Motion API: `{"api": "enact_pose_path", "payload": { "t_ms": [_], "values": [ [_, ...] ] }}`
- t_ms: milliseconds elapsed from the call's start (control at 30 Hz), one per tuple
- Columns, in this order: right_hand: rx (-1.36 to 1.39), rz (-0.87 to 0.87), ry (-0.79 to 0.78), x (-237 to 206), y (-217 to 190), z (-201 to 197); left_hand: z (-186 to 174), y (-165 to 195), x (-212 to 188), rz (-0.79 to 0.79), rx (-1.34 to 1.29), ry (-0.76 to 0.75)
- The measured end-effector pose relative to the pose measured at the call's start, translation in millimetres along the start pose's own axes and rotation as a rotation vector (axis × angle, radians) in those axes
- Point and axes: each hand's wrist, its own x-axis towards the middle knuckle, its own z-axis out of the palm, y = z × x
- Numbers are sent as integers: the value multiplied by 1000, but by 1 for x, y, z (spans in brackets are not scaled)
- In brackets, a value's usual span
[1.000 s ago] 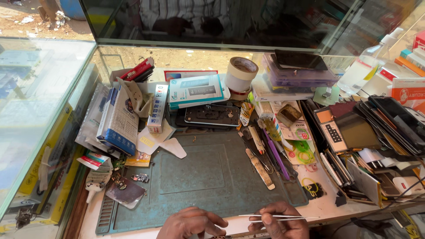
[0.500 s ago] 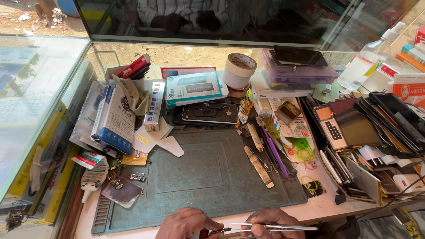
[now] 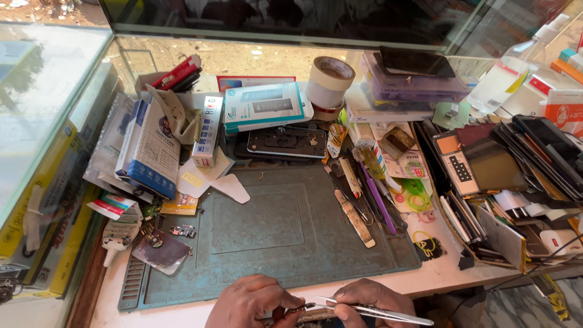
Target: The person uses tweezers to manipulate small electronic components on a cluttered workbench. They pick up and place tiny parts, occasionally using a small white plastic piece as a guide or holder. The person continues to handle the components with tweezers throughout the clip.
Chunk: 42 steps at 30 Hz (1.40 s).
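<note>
Thin silver metal tweezers [image 3: 370,311] lie nearly level at the near table edge, tips pointing left, pinched in the right hand [image 3: 367,302]. The tips meet a small dark part [image 3: 296,308] held by the left hand [image 3: 252,302]; its detail is too small to tell.

Teal work mat [image 3: 267,237] mid-bench, worn. Tape roll [image 3: 330,82] behind it, beside a purple plastic case [image 3: 413,85] with a dark phone [image 3: 416,61] on top. Opened phone body [image 3: 286,143] at the mat's far edge (screws scattered). Boxes [image 3: 152,149] stacked left.
</note>
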Motion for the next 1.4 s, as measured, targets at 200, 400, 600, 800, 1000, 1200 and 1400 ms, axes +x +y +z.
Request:
{"api": "enact_pose_path", "payload": {
  "t_ms": [200,400,600,800,1000,1200,1400],
  "values": [
    [-362,36,-24,6,-24,9,0,17,-4,-87,83,80],
    [146,423,57,9,-10,17,-4,18,0,-100,64,73],
    [574,479,165,6,0,12,-4,24,0,-170,36,93],
    [351,510,192,8,-6,9,-7,27,0,-161,20,115],
    [357,470,168,1,-3,11,-3,24,-1,-153,29,117],
    [296,409,150,0,6,12,-2,17,-1,-44,62,110],
    [-266,-47,81,-4,1,17,6,17,-2,15,155,154]
  ]
}}
